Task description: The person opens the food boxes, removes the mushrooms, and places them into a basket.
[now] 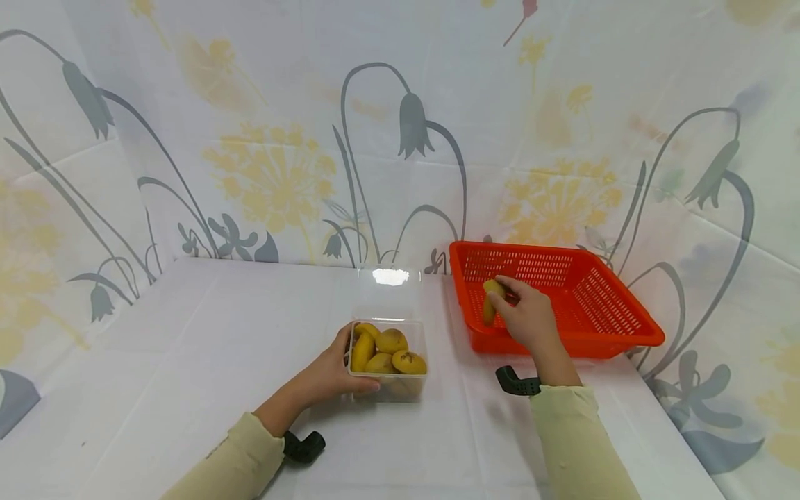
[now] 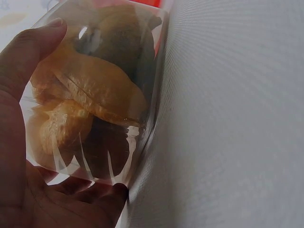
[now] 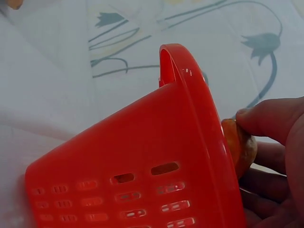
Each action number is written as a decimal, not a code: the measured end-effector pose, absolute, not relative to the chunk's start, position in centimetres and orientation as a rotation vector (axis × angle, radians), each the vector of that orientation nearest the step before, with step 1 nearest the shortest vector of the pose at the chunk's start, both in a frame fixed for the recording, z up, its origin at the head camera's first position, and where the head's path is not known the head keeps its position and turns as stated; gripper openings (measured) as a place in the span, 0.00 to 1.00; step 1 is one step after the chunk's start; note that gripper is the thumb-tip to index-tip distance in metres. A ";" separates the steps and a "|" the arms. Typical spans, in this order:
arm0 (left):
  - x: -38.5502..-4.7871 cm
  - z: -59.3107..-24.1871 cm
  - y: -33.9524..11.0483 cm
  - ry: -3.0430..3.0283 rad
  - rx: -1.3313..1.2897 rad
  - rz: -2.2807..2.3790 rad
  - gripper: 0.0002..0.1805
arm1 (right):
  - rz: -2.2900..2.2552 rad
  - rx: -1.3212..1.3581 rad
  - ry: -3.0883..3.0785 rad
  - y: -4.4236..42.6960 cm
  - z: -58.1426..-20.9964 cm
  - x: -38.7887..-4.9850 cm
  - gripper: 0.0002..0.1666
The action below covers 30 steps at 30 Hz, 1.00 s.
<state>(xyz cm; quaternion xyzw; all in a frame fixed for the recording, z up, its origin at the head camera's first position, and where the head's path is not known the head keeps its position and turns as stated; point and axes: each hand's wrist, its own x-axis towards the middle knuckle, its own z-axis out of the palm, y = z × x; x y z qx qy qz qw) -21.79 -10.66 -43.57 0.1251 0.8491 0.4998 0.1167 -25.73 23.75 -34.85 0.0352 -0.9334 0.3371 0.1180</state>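
Observation:
My left hand (image 1: 334, 375) grips the left side of a clear plastic box (image 1: 406, 389), thumb along its front wall. Several yellow fruits (image 1: 392, 340) fill the box, some rounded and some long and curved like small bananas. Through the box's clear wall, the left wrist view shows the fruits (image 2: 95, 85) pressed close together. Over the left part of a red plastic basket (image 1: 562, 345), my right hand (image 1: 528, 312) pinches a yellow fruit (image 1: 489, 307) between thumb and fingers. In the right wrist view, the basket's rim partly hides this fruit (image 3: 245, 154); its exact kind is unclear.
The box's transparent lid (image 1: 387, 295) stands open behind it. A white cloth covers the table (image 1: 187, 361), and a flower-patterned cloth (image 1: 300, 104) hangs behind and at the sides. Slotted walls and a raised rim surround the basket's interior.

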 end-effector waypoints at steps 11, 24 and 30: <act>-22.0 -43.6 -10.7 2.485 0.399 1.480 0.68 | 0.831 0.080 -2.873 23.7 -34.7 -25.8 0.31; -21.7 -43.7 -10.6 2.488 0.400 1.466 0.68 | 0.748 0.131 -2.908 23.8 -35.1 -25.8 0.30; -21.8 -43.6 -10.7 2.486 0.407 1.477 0.68 | 0.738 0.124 -2.926 23.5 -34.8 -25.8 0.31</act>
